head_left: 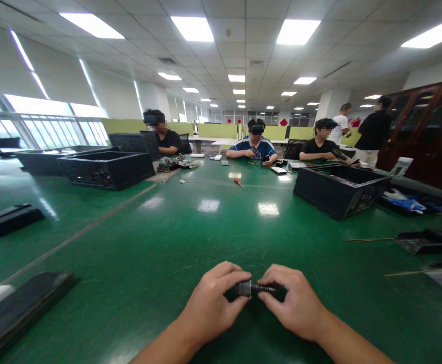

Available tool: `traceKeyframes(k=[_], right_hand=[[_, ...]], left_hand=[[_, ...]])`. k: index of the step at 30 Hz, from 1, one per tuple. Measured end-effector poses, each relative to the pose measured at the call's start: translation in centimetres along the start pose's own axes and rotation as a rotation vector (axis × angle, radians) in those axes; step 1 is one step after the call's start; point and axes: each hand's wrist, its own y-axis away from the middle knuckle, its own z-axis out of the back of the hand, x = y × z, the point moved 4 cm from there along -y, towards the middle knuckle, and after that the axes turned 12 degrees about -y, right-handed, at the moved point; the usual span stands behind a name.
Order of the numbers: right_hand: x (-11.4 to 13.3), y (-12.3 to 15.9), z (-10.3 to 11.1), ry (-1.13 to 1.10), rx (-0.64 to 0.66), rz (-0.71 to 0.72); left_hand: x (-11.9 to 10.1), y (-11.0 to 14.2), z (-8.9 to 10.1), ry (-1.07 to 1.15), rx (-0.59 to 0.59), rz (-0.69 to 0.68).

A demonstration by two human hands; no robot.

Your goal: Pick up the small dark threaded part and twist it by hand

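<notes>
Small dark metal connector (251, 288) held above near desk (137, 242) edge. Left hand (211, 303) fingers pinch thick barrel end; right hand (294, 302) fingers pinch thin tip. Likely light, rigid, slick; grip barrel.

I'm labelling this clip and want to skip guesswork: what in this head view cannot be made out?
- Small dark part: pinched between left hand and right hand; fingers cover its ends, so its type is unclear.
- Black panel: cut off by the left edge.
- Orange-handled screwdriver: too small for tip detail.
- Black case: its contents are hidden by its walls.
</notes>
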Motion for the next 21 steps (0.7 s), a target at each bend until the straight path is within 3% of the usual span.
traceKeyframes(k=[21], right_hand=[[-0.2,0.09,0.19,-0.002,-0.001,-0.015]], left_hand=[[0.14,-0.04,-0.01,-0.014,-0.001,0.004]])
